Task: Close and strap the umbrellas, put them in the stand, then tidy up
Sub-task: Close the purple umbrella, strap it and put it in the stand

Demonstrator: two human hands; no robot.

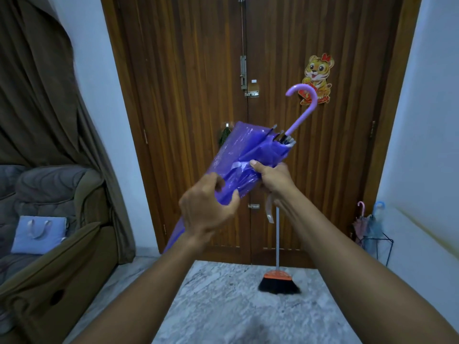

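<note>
I hold a closed purple umbrella (238,155) slanted in front of me, its lilac hooked handle (304,105) pointing up and to the right. My right hand (272,178) grips the gathered canopy near the rib tips. My left hand (207,209) wraps the loose canopy lower down. A pale strap (269,211) dangles below my right hand. At the right wall stands a black wire umbrella stand (377,244) holding a pink umbrella (360,219) and a blue umbrella (376,217).
A broom (278,274) with an orange head and black bristles leans upright against the wooden double door (188,95). A brown sofa (57,256) with a pale blue bag (38,234) fills the left side, below a brown curtain (37,83). Marble floor (236,306) lies ahead.
</note>
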